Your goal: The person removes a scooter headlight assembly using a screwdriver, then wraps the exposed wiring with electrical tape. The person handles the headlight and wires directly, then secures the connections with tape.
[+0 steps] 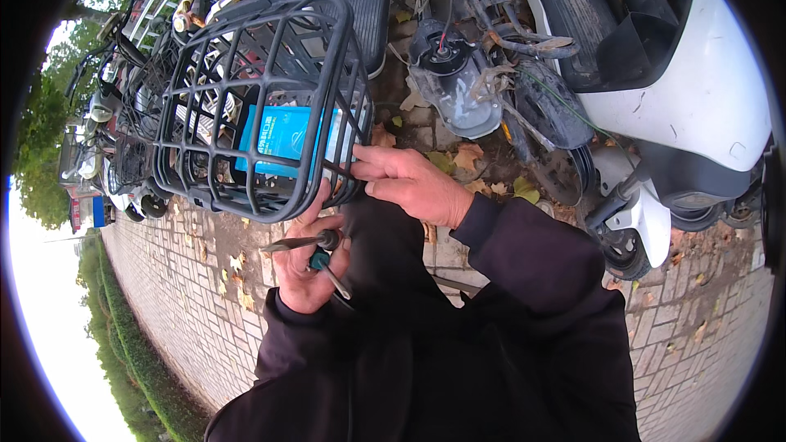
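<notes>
A black bicycle-type basket [266,102] stands in front of me, with a blue printed box [282,141] inside it. My left hand [307,270] is below the basket's near edge, closed around two screwdrivers. One screwdriver [293,242] has a dark handle and a flat metal blade pointing left. The other screwdriver [319,259] has a teal handle, its shaft slanting down to the right. A raised finger of this hand reaches the basket's lower rim. My right hand [413,184] is at the basket's near right corner, fingers stretched out and fingertips against its bars. No tool shows in it.
A white scooter [696,90] stands at the right. Between it and the basket lies a worn scooter part with a lamp housing [458,86] and loose wires. Several parked scooters [131,131] crowd the far left. Brick paving [180,278] carries fallen leaves; a hedge [123,336] borders it.
</notes>
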{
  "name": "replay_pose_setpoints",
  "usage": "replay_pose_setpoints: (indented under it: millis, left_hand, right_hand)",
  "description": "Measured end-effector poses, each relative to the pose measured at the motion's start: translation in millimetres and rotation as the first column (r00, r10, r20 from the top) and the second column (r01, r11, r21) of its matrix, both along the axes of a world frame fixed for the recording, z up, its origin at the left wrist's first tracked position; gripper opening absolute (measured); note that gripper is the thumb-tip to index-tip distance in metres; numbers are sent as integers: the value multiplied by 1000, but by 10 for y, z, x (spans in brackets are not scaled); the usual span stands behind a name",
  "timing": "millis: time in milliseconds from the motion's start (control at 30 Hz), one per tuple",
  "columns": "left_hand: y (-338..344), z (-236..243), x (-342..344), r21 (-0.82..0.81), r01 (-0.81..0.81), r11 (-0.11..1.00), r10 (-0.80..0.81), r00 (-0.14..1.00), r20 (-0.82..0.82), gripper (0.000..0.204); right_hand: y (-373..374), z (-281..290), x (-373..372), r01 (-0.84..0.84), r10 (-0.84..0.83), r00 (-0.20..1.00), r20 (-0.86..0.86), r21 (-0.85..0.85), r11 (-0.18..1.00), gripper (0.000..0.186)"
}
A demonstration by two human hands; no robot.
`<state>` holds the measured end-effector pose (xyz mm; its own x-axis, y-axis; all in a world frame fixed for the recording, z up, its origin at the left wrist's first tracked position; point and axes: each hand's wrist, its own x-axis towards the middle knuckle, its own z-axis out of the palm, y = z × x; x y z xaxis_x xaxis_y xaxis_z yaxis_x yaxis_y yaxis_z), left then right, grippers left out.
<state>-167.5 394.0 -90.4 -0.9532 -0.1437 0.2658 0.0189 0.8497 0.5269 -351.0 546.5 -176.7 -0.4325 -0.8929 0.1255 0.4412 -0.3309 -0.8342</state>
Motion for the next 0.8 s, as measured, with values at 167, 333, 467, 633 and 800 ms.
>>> replay_pose_setpoints:
  millis: [167,333,467,633,800]
  left_hand:
    - [77,10,-81,15,32,999,-32,999,-19,34]
    - [385,-52,-64,274,57,960,-40,997,-65,37]
    - [564,-83,-291,193,280,941,-266,959,-94,37]
    - [749,-88,-662,315,436,843,-435,897,-77,35]
    - [844,-150,-788,311,539,782,-522,841,-144,36]
  right_hand:
    - [40,6,-176,-62,68,995,-68,82,995,64]
    - [104,-109,-240,-42,50,996,-79,97,994,61]
    - [107,-259,-248,-26,26,1000,2,55,998,56]
    - [120,-386,-348,-62,61,974,220,-3,998,43]
    - [173,-338,-445,-45,46,999,-22,43,998,39]
